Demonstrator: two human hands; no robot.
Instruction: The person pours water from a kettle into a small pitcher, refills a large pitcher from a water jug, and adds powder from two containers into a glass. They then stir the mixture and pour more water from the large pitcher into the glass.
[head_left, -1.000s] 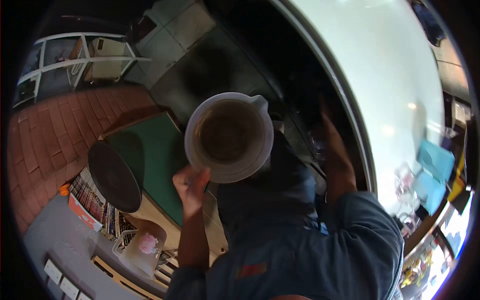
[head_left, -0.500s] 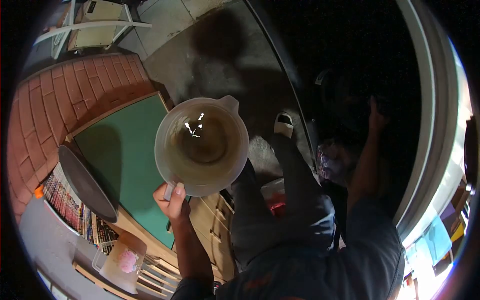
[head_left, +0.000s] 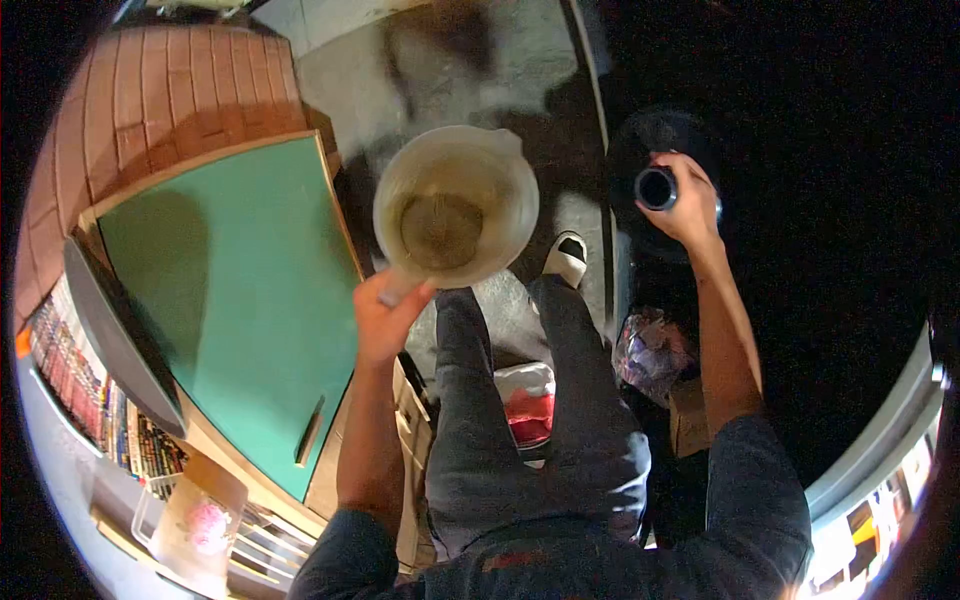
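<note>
My left hand (head_left: 385, 322) is closed around the handle of a translucent plastic batter bowl (head_left: 490, 180) with a pouring spout. Its mouth faces up toward me, and the round bottom inside looks brownish. It hangs over the grey floor, above my feet. Off to the right, my right hand (head_left: 692, 212) wraps around a dark cylindrical container (head_left: 656, 188), whose round mouth points at me. A dark rounded shape behind that container is mostly lost in shadow.
On the left stands a green-topped table (head_left: 260, 300) with a dark oval board (head_left: 120, 340) leaning beside it. Books (head_left: 85, 375) and a plastic pitcher (head_left: 200, 520) lie beyond. A plastic bag (head_left: 650, 350) and cardboard box (head_left: 690, 415) sit by my right leg; a red-filled container (head_left: 528, 415) is between my legs.
The batter bowl has moved up and right in view and tilted. My right hand, earlier in the shadow, is now farther left and gripping the dark container. The view has shifted.
</note>
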